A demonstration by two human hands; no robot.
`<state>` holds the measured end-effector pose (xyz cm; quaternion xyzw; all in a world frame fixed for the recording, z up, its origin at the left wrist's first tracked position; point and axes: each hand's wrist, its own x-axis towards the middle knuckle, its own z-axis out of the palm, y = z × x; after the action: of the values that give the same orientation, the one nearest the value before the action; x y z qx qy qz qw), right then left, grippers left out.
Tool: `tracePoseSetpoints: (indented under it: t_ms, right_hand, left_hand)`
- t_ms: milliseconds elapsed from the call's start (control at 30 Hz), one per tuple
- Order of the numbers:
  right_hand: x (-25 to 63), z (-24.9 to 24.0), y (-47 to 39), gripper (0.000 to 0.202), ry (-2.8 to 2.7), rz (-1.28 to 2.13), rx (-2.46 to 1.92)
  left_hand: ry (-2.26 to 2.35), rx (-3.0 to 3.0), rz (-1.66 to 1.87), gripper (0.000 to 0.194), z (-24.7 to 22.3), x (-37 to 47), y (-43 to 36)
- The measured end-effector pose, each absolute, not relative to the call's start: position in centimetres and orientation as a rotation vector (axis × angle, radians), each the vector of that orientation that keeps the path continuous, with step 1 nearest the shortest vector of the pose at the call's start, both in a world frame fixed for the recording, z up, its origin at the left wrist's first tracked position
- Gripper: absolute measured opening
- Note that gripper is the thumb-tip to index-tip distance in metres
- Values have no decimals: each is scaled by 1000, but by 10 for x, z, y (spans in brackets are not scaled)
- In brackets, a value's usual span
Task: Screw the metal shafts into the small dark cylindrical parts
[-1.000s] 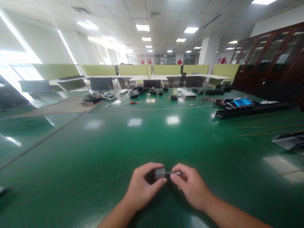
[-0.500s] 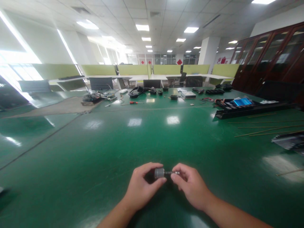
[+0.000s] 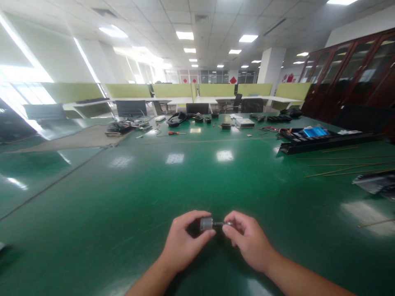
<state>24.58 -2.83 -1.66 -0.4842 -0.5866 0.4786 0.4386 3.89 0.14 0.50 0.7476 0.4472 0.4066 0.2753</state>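
Low in the middle of the head view, my left hand point(image 3: 184, 242) curls its thumb and fingers around a small grey metal cylinder point(image 3: 206, 224). A thin dark rod point(image 3: 218, 223) runs out of the cylinder's right end, lying about level. My right hand point(image 3: 247, 239) pinches the shiny far end of that rod between thumb and fingertips. Both hands are held just above the green tabletop point(image 3: 148, 193). Fine detail on the cylinder and rod is too small to make out.
Toward the back lie an orange screwdriver point(image 3: 175, 133), a black headset-like item point(image 3: 177, 119), small black boxes point(image 3: 226, 126) and circuit boards point(image 3: 135, 124). At right are a long black tray point(image 3: 321, 144), thin brass-coloured rods point(image 3: 352, 167) and a dark metal part point(image 3: 375, 183).
The cylinder and the rod have shifted very slightly to the left. Both hands keep their grip and stay almost in place.
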Motion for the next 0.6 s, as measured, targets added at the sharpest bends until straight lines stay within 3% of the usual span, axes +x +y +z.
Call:
tracePoseSetpoints:
  t_ms: [600]
  right_hand:
    - [247, -20, -26, 21, -1407, 1240, -1167]
  left_hand:
    - [1232, 1967, 1066, 26, 5, 39, 2]
